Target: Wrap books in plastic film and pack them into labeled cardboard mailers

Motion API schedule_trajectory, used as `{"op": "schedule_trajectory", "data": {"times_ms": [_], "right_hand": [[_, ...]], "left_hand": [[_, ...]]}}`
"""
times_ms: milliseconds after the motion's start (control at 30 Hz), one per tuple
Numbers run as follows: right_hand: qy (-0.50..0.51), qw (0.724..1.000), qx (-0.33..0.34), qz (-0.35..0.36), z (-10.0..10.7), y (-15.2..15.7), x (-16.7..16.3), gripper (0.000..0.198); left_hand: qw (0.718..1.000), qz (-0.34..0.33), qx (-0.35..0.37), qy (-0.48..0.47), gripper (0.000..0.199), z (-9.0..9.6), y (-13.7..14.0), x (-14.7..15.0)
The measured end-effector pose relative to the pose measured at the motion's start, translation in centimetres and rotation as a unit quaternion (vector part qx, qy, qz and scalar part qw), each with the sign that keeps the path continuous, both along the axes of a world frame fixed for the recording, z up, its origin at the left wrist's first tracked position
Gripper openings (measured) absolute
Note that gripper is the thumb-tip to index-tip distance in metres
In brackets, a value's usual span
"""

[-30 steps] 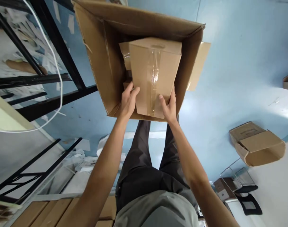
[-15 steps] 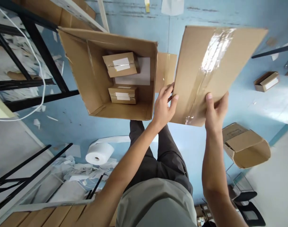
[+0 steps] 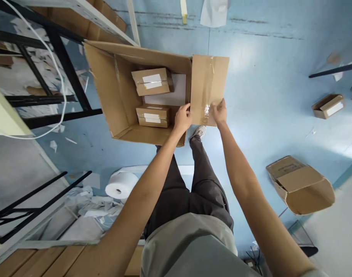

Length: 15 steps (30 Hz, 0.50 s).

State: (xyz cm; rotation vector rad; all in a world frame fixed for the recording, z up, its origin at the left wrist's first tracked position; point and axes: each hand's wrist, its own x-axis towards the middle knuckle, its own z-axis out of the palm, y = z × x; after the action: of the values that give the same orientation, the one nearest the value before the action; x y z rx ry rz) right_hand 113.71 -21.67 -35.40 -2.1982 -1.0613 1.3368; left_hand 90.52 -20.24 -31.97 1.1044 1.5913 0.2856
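Observation:
A taped cardboard box lies low against the right side of a large open carton, shiny tape running down its top. My right hand grips its near right part, thumb on top and fingers at the edge. At its left edge, by the carton's rim, my left hand is closed with curled fingers; the exact contact is partly hidden. Inside the carton are an upper small box and a lower small box, both with white labels, beside a white sheet.
Black metal frames and a pale rack post stand at the left. A white roll lies near my legs. On the blue floor to the right are an open carton and a small open box.
Both hands have carried the taped box down and to the left, from above the floor to beside the large carton. It now covers the cardboard piece seen there before.

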Motion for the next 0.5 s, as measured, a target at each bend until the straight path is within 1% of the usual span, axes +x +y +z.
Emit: {"op": "schedule_trajectory", "data": {"times_ms": [100,167,233,300,367,433,500], "right_hand": [[-0.054,0.995,-0.051,-0.064,3.0,-3.1,0.0,0.104],[-0.077,0.992,-0.066,-0.07,5.7,-5.6,-0.9,0.1],[-0.078,0.991,-0.077,-0.07,8.6,-8.1,-2.9,0.093],[-0.063,0.992,-0.082,-0.071,11.8,-10.4,-6.1,0.086],[-0.045,0.994,-0.072,-0.068,15.0,-12.3,-10.3,0.083],[-0.026,0.997,-0.051,-0.056,18.3,-13.5,-14.9,0.087],[-0.006,0.999,-0.023,-0.031,21.6,-13.9,-19.9,0.094]], "left_hand": [[0.998,0.033,-0.045,-0.04,0.043,4.5,-5.1,-4.3],[0.992,0.071,-0.086,-0.065,0.038,7.5,-9.1,-7.7],[0.984,0.112,-0.122,-0.068,0.034,10.4,-13.1,-11.4],[0.976,0.145,-0.148,-0.071,0.028,13.3,-16.5,-15.2],[0.971,0.165,-0.153,-0.081,0.025,16.1,-19.2,-19.3],[0.966,0.187,-0.14,-0.107,0.026,19.1,-21.0,-23.9],[0.958,0.218,-0.118,-0.147,0.03,21.9,-21.8,-29.2]]}}
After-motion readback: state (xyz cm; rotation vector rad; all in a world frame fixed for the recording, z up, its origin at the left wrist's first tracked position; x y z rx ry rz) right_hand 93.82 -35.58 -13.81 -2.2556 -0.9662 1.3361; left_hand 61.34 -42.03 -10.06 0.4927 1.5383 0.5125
